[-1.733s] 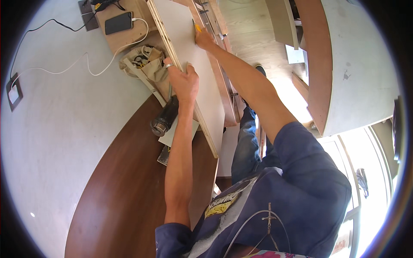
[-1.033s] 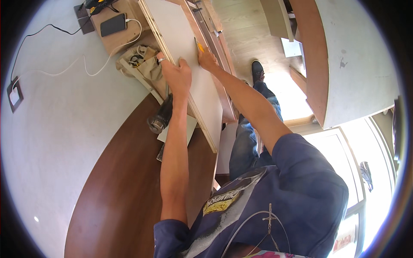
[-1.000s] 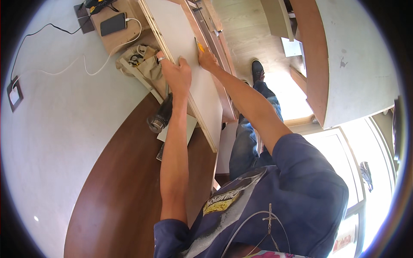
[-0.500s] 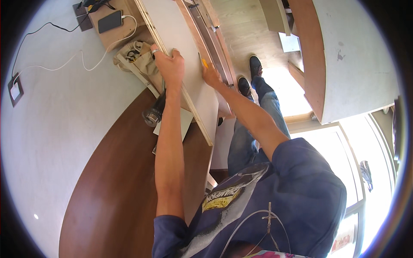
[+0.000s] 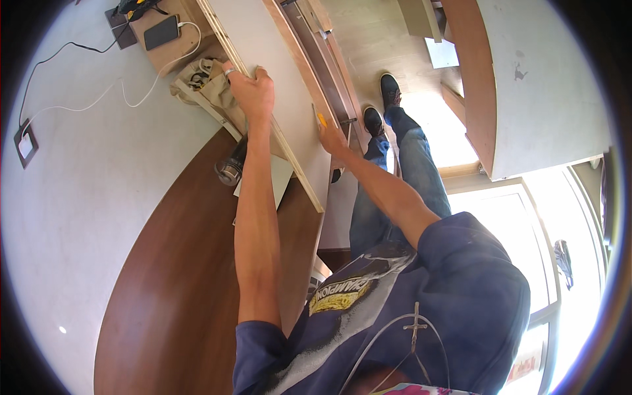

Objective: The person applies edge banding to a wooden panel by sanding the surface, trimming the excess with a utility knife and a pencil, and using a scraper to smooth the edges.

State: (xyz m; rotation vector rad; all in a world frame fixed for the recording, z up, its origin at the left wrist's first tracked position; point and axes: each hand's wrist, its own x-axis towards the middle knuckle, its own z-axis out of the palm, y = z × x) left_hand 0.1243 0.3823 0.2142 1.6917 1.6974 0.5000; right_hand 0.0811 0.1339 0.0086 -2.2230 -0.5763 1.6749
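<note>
A white-faced board (image 5: 289, 128) with a plywood edge stretches away in front of me. My left hand (image 5: 253, 93) is closed on its left edge, with a ring on one finger. At the board's right edge, my right hand (image 5: 334, 139) grips a slim yellow utility knife (image 5: 321, 119). The thin tip of the knife points away from me, at the wood strip (image 5: 303, 62) along that edge. Most of the knife's handle is hidden in my fist.
Left of the board are a beige cloth bag (image 5: 220, 92), a dark bottle (image 5: 230, 170) and a phone (image 5: 162, 33) on a charging cable. A brown curved tabletop (image 5: 178, 263) lies below them. At right stands a large pale panel (image 5: 546, 85).
My right hand and the knife have slid toward me along the board's right edge. My left hand keeps its hold on the opposite edge, and the view has shifted slightly.
</note>
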